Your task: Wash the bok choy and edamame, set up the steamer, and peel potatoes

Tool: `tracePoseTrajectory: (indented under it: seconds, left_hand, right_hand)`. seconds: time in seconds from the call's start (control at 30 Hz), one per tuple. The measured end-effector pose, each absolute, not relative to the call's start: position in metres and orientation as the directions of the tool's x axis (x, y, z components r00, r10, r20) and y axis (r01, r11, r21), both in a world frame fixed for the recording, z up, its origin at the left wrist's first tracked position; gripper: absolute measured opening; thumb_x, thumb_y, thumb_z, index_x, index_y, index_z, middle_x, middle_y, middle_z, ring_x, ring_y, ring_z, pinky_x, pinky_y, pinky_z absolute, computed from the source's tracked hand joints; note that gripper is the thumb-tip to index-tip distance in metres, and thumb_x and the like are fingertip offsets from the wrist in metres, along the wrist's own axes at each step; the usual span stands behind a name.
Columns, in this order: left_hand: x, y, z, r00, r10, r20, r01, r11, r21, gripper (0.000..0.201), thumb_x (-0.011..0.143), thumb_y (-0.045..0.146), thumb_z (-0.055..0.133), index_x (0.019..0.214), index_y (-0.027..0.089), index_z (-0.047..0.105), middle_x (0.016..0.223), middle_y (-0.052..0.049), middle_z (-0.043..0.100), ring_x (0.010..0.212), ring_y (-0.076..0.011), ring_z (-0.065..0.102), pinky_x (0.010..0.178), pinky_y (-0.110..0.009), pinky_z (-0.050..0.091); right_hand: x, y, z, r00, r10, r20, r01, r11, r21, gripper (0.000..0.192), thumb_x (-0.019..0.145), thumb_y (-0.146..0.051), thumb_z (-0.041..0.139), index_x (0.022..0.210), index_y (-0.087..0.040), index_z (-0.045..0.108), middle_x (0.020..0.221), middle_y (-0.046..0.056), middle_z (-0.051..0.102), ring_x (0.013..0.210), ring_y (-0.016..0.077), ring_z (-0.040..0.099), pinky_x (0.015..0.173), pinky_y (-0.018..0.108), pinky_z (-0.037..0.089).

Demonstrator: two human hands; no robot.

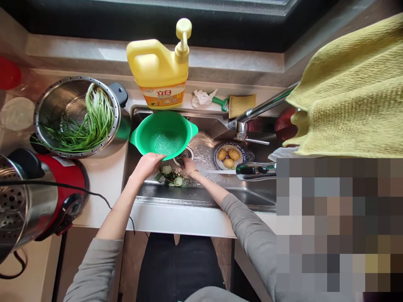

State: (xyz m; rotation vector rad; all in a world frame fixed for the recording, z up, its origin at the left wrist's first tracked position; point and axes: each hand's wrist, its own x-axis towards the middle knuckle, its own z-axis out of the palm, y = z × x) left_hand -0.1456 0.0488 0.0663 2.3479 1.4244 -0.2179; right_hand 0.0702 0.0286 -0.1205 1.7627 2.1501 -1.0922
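Because its near rim is pinched between the left hand's (pixel 147 167) thumb and closed fingers, the green colander (pixel 165 134) is apparently steadied over the left part of the sink (pixel 201 196). The right hand (pixel 189 168) reaches to the drain (pixel 189 153), fingers half curled; whether they hold anything cannot be told. Pale-and-green vegetable scraps (pixel 171 174) lie between the hands. Behind, a yellow detergent jug (pixel 157 75) limits room; rightward, the faucet spout (pixel 255 171) overhangs, near plated potatoes (pixel 233 154).
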Motion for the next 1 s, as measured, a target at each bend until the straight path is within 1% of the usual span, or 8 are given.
tracePoseTrajectory:
  seconds: [0.13, 0.23, 0.33, 0.5, 0.6, 0.7, 0.87, 1.0]
  left_hand:
    - [-0.147, 0.048, 0.065, 0.48, 0.816, -0.323, 0.875, -0.421, 0.237, 0.038, 0.085, 0.007, 0.047, 0.115, 0.019, 0.067, 0.084, -0.007, 0.073, 0.081, -0.0186, 0.068, 0.071, -0.025, 0.048]
    - [-0.148, 0.048, 0.065, 0.475, 0.821, -0.318, 0.878, -0.415, 0.24, 0.036, 0.087, 0.009, 0.048, 0.115, 0.019, 0.067, 0.085, -0.008, 0.073, 0.083, -0.0189, 0.068, 0.072, -0.025, 0.048]
    - [-0.148, 0.048, 0.065, 0.468, 0.828, -0.311, 0.881, -0.405, 0.246, 0.036, 0.086, 0.01, 0.05, 0.116, 0.021, 0.067, 0.085, -0.007, 0.074, 0.083, -0.0182, 0.068, 0.073, -0.024, 0.048]
    - [-0.149, 0.048, 0.064, 0.477, 0.822, -0.311, 0.876, -0.418, 0.238, 0.038, 0.086, 0.01, 0.049, 0.118, 0.022, 0.066, 0.09, -0.007, 0.074, 0.085, -0.0184, 0.068, 0.072, -0.024, 0.048]
    - [-0.148, 0.049, 0.065, 0.471, 0.823, -0.319, 0.88, -0.413, 0.233, 0.036, 0.087, 0.011, 0.049, 0.116, 0.021, 0.067, 0.089, -0.007, 0.074, 0.084, -0.0183, 0.068, 0.072, -0.024, 0.048]
    - [-0.147, 0.05, 0.068, 0.469, 0.817, -0.337, 0.881, -0.408, 0.238, 0.035, 0.087, 0.011, 0.049, 0.116, 0.02, 0.067, 0.088, -0.008, 0.074, 0.084, -0.0191, 0.068, 0.073, -0.025, 0.048]
    - [-0.146, 0.05, 0.072, 0.466, 0.818, -0.337, 0.881, -0.393, 0.265, 0.039, 0.086, 0.008, 0.048, 0.119, 0.02, 0.066, 0.092, -0.009, 0.074, 0.086, -0.0197, 0.068, 0.074, -0.026, 0.05]
    - [-0.148, 0.05, 0.069, 0.461, 0.831, -0.311, 0.881, -0.387, 0.272, 0.04, 0.086, 0.008, 0.048, 0.118, 0.02, 0.067, 0.095, -0.01, 0.074, 0.087, -0.0189, 0.068, 0.076, -0.026, 0.051]
  right_hand:
    - [0.059, 0.032, -0.129, -0.312, 0.78, -0.542, 0.917, 0.099, -0.385, 0.033, 0.093, -0.025, 0.05, 0.121, -0.012, 0.063, 0.128, 0.017, 0.06, 0.122, 0.0276, 0.047, 0.1, 0.038, 0.036]
    - [0.052, 0.03, -0.134, -0.282, 0.779, -0.56, 0.93, 0.078, -0.36, 0.031, 0.096, -0.022, 0.044, 0.112, -0.009, 0.067, 0.123, 0.02, 0.063, 0.117, 0.0265, 0.051, 0.098, 0.036, 0.036]
    - [0.056, 0.032, -0.133, -0.321, 0.764, -0.559, 0.918, 0.106, -0.382, 0.03, 0.097, -0.02, 0.044, 0.113, -0.008, 0.067, 0.121, 0.017, 0.063, 0.112, 0.0229, 0.053, 0.095, 0.03, 0.037]
    - [0.073, 0.033, -0.125, -0.413, 0.737, -0.536, 0.882, 0.177, -0.436, 0.031, 0.089, -0.025, 0.059, 0.117, -0.011, 0.065, 0.122, 0.014, 0.062, 0.11, 0.0213, 0.052, 0.094, 0.027, 0.038]
    - [0.076, 0.034, -0.123, -0.366, 0.785, -0.5, 0.895, 0.15, -0.42, 0.037, 0.094, -0.024, 0.049, 0.128, -0.013, 0.059, 0.128, 0.014, 0.058, 0.119, 0.0239, 0.047, 0.1, 0.032, 0.035]
    - [0.072, 0.043, -0.126, -0.216, 0.855, -0.472, 0.931, 0.034, -0.364, 0.045, 0.097, -0.022, 0.038, 0.141, -0.016, 0.047, 0.132, 0.015, 0.055, 0.123, 0.0262, 0.044, 0.103, 0.037, 0.032]
    - [0.063, 0.066, -0.136, -0.183, 0.825, -0.534, 0.944, -0.005, -0.331, 0.036, 0.095, -0.019, 0.04, 0.124, -0.013, 0.061, 0.122, 0.017, 0.063, 0.115, 0.0259, 0.052, 0.101, 0.039, 0.031]
    - [0.063, 0.07, -0.135, -0.181, 0.833, -0.524, 0.939, -0.012, -0.344, 0.035, 0.096, -0.016, 0.037, 0.12, -0.01, 0.062, 0.117, 0.017, 0.066, 0.11, 0.025, 0.055, 0.098, 0.035, 0.035]
